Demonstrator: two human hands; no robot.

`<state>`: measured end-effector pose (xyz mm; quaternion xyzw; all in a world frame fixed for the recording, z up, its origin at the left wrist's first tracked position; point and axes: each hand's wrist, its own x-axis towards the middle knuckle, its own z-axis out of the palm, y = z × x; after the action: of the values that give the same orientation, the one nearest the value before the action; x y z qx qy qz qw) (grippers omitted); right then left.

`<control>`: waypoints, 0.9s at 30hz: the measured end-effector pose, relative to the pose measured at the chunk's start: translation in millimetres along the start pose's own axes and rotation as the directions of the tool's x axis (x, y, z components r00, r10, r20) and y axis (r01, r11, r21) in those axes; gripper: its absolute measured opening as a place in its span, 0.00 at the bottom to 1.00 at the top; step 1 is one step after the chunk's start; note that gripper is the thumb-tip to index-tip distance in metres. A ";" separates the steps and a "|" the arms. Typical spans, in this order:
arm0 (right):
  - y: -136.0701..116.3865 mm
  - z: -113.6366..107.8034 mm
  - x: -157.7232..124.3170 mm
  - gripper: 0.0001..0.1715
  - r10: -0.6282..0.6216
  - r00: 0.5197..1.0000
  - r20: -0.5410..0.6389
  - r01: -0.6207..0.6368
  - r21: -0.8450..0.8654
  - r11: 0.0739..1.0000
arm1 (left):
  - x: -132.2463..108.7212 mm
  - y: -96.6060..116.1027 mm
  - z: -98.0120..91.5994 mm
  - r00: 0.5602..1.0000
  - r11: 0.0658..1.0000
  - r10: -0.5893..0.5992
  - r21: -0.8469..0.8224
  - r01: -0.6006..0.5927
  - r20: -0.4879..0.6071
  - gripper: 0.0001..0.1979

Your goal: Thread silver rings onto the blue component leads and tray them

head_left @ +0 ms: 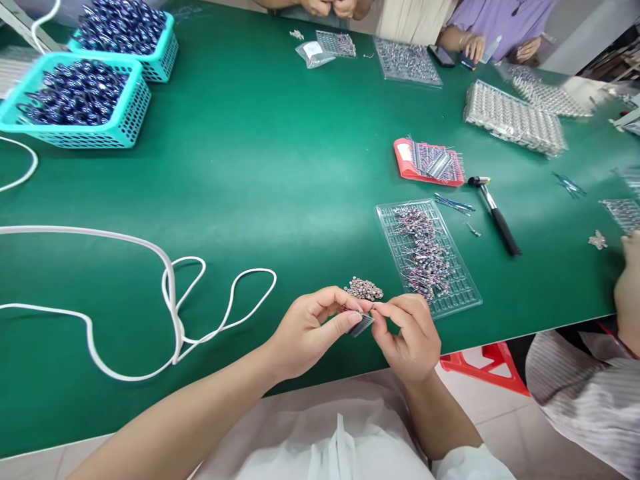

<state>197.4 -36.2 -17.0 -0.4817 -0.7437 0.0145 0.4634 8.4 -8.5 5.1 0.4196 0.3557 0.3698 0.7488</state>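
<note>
We hold the dark strip over the near edge of the table, our left hand pinching it between thumb and fingers, probably to steady it. Our right hand has its fingertips pressed together beside it (whether on a tiny piece, we cannot tell). Small round pieces and a clear tray lie near, presumably for easy reach.
</note>
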 end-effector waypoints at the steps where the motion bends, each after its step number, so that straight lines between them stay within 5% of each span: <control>1: -0.2 0.1 -0.2 0.14 0.005 1.000 -0.005 -0.005 0.007 1.000 | 0.0 0.2 0.1 1.000 1.000 -0.002 -0.002 0.002 0.003 0.06; 7: -1.4 0.5 -4.9 0.15 0.140 0.990 0.021 -0.141 0.181 0.973 | 0.1 2.1 2.2 0.998 0.999 -0.051 0.008 0.051 -0.028 0.08; 15: -8.3 6.7 -14.3 0.08 0.408 0.911 0.064 -0.387 0.477 0.789 | 1.4 -1.1 4.4 0.994 0.997 -0.048 0.060 0.054 -0.096 0.08; 27: -7.5 12.7 -17.6 0.06 0.437 0.897 0.063 -0.408 0.496 0.766 | 2.4 -1.7 4.2 0.993 0.992 -0.010 0.125 0.025 -0.119 0.08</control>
<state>185.1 -47.7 -32.6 -0.5008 -0.5736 0.2957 0.5768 13.6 -8.6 4.7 0.4404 0.4258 0.3643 0.7014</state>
